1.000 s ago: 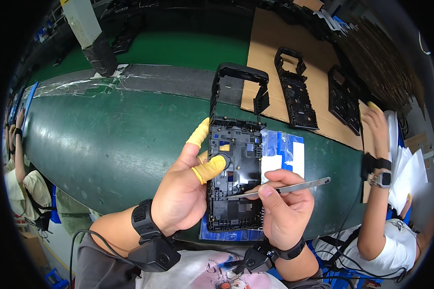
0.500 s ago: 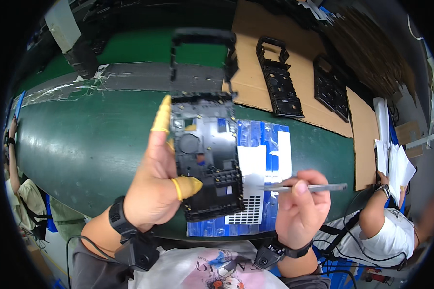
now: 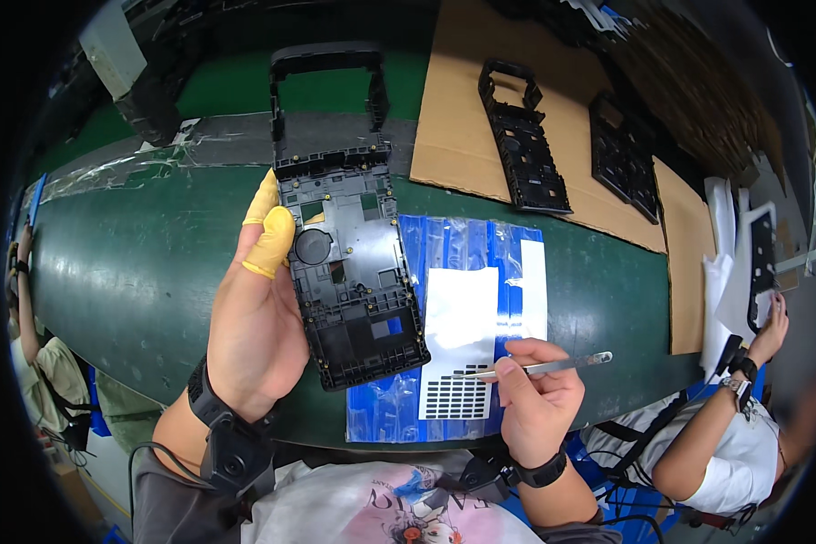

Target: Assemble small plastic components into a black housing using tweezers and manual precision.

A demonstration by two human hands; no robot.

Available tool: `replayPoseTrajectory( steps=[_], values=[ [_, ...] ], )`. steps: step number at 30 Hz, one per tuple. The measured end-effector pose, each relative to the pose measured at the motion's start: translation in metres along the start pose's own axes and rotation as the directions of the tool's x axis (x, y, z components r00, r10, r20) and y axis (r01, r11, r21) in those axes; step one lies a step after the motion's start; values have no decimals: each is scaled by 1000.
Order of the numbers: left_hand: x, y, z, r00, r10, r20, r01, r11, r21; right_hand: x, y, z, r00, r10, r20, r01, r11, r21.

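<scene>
My left hand [image 3: 261, 317], with yellow finger cots on the thumb and a finger, grips a black plastic housing [image 3: 363, 313] by its left edge. The housing has an open frame at its far end, plus ribs, cutouts and a round recess. Between the thumb and fingers of my right hand [image 3: 539, 399] is a pair of metal tweezers [image 3: 562, 364]. Their tips reach over a white sheet [image 3: 458, 317] bearing rows of small black rectangular stickers [image 3: 456, 399]. Whether the tips hold a sticker is too small to tell. The sheet lies on a blue, plastic-wrapped pad [image 3: 390, 422].
On a cardboard sheet [image 3: 462, 154] at the back right lie a second black housing [image 3: 530, 163] and a flat black part [image 3: 624, 159]. At the right, a co-worker's hand [image 3: 771, 326] holds a black-and-white panel [image 3: 760, 267]. The green table [image 3: 136, 272] spreads leftward.
The housing has moved left and my left thumb has shifted up along it. My right hand has come left and down, bringing the tweezer tips over the stickers. The co-worker now holds a panel.
</scene>
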State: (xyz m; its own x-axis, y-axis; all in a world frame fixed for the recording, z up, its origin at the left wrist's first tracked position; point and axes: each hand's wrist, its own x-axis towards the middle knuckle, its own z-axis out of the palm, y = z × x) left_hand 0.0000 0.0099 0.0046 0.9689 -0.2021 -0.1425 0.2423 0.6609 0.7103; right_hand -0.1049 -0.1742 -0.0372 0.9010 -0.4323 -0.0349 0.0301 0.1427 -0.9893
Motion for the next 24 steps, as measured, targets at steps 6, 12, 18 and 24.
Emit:
replayPoseTrajectory(
  steps=[6, 12, 18, 24],
  values=[
    [-4, 2, 4, 999, -29, -22, 30, 999, 38, -1, -3, 5, 1000, 21, 0, -21, 1000, -21],
    [-7, -8, 11, 989, -131, 68, 137, 986, -98, 3, -32, 5, 998, -25, -62, 37, 979, 201],
    [-17, -10, 7, 973, -207, 106, 214, 975, -58, 27, -41, 58, 973, -70, 220, 6, 961, 278],
    [-16, -8, 5, 963, -230, 137, 249, 958, -141, 27, -29, 70, 994, -63, 94, 45, 981, 191]
  ],
)
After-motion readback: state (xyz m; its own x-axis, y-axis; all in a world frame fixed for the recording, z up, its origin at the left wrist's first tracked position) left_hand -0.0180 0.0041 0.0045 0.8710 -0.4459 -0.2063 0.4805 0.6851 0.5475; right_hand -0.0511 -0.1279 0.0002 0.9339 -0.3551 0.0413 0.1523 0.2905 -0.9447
